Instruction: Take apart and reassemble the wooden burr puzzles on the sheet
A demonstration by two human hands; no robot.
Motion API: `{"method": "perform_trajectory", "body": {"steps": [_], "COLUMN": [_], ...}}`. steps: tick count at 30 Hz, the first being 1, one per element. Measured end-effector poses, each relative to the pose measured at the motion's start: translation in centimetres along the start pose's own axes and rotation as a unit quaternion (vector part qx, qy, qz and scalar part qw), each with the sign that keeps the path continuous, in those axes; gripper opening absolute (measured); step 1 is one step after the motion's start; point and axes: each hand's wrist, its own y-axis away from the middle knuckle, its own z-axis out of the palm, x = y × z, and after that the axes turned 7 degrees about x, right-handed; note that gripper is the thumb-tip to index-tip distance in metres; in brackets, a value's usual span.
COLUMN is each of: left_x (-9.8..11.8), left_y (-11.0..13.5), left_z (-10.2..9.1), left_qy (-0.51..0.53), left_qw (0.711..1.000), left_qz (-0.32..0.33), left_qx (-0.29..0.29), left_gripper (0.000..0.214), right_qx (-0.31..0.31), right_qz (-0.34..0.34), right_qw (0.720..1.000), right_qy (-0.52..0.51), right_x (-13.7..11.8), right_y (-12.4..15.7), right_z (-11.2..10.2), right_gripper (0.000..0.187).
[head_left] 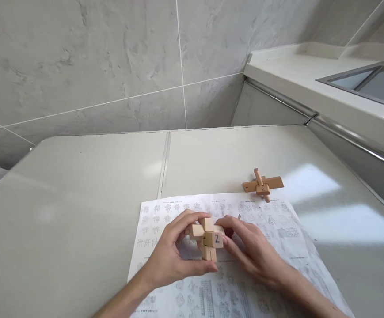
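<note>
A pale wooden interlocking puzzle is held up over the printed sheet, its square bars crossing one another. One bar end facing me bears a dark "2" or "Z" mark. My left hand grips the puzzle from the left, fingers on its top and thumb under its bottom bar. At the right side, my right hand pinches a bar end between thumb and fingertips. Beneath both hands lies a large white instruction sheet with small grey assembly drawings. The inner joints of the puzzle are hidden.
A darker wooden cross-shaped puzzle with flat arms lies just beyond the sheet's top right edge. The pale table has a seam across it. A white counter with a metal-framed inset stands at right, and a grey tiled wall rises behind.
</note>
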Motion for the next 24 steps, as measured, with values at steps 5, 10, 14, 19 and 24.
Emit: {"method": "perform_trajectory", "body": {"steps": [5,10,14,19,24], "left_x": [0.1,0.3,0.1,-0.1,-0.1], "left_y": [0.0,0.2,0.2,-0.4,-1.1], "left_z": [0.0,-0.1,-0.1,-0.6,-0.9], "left_qy": [0.034,0.02,0.04,0.145,0.14], "left_qw": [0.998,0.997,0.996,0.986,0.977], "left_qz": [-0.027,-0.015,-0.025,-0.081,-0.112], "left_qx": [-0.04,-0.069,-0.069,0.004,0.115], "left_gripper": [0.068,0.066,0.068,0.058,0.013], "right_qx": [-0.059,-0.104,-0.093,0.021,0.143], "right_qz": [0.07,0.135,0.156,0.285,0.397], "right_qw": [0.993,0.972,0.964,0.901,0.778], "right_qy": [-0.078,-0.164,-0.194,-0.325,-0.465], "right_x": [-1.2,-1.3,-1.0,-0.4,0.9], "right_y": [-0.5,-0.6,-0.4,-0.7,-1.3], "right_z": [-0.5,-0.9,-0.7,0.0,-0.4], "right_gripper": [0.036,0.044,0.046,0.053,0.046]}}
